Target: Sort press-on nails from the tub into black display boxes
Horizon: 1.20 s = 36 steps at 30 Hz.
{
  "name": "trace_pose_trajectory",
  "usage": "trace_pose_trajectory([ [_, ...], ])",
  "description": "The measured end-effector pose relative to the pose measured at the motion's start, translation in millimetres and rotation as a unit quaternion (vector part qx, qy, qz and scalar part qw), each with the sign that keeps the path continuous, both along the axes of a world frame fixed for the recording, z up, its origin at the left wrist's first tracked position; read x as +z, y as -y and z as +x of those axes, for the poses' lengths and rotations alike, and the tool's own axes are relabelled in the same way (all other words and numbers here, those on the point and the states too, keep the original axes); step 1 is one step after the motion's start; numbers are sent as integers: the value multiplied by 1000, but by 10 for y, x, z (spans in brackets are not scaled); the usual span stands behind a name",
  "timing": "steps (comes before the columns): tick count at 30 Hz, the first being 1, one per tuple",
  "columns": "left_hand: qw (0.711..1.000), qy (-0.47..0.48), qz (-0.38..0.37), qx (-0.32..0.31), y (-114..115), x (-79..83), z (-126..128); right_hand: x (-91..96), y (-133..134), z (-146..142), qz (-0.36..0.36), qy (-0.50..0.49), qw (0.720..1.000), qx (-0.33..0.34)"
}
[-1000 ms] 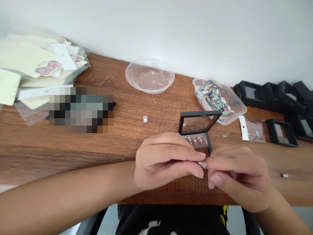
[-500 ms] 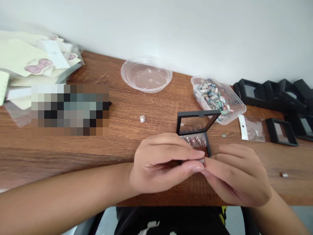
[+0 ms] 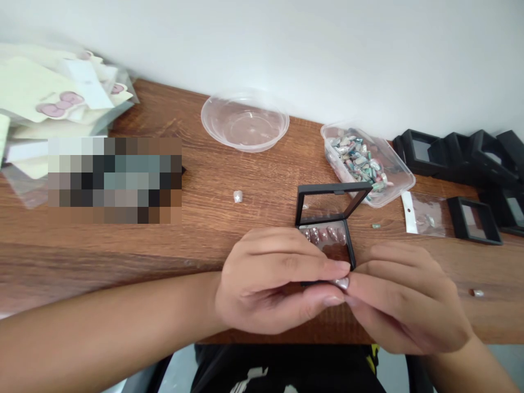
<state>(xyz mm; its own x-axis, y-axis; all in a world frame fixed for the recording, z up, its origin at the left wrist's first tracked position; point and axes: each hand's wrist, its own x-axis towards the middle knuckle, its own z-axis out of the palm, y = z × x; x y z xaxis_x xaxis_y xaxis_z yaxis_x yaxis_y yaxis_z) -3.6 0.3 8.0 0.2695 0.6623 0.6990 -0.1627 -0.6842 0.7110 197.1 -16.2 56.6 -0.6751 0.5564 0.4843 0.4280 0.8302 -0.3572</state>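
Looking down from my head camera, I am working right at the near edge of the bench point(image 3: 164, 245), with both wrists hanging over it and my lap just below. My left hand point(image 3: 270, 284) and right hand point(image 3: 405, 295) are meeting fingertip to fingertip, both closed in a pinch on one small pale false nail point(image 3: 341, 283), which is sitting just in front of the open black case point(image 3: 325, 218). The case lid is standing tilted up behind its base, and a row of pinkish nails point(image 3: 323, 234) is lying inside the base. Open wood is stretching away to the left of my left hand, with only one loose nail point(image 3: 238, 196) lying out there. To the right, another stray piece point(image 3: 477, 293) is lying near the edge, apart from my right hand. Farther back, a clear round bowl point(image 3: 244, 121) is sitting close to the white wall point(image 3: 286, 54), and a clear tub point(image 3: 366, 164) full of mixed nails is sitting just behind the case. A small plastic bag point(image 3: 423, 215) and a cluster of black frames point(image 3: 470, 164) are filling the right rear, while bagged cards point(image 3: 53, 103) are piling up at the far left. Compared with half a second ago, my hands are sitting a little nearer to me, so more of the case base and its row of nails is showing; the pinch is staying the same.
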Motion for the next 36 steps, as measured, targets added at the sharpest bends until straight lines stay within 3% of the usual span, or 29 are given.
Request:
trace_pose_trajectory([
  [36, 999, 24, -35, 4, 20, 7, 14, 18, -11, 8, -8, -2, 1000, 3],
])
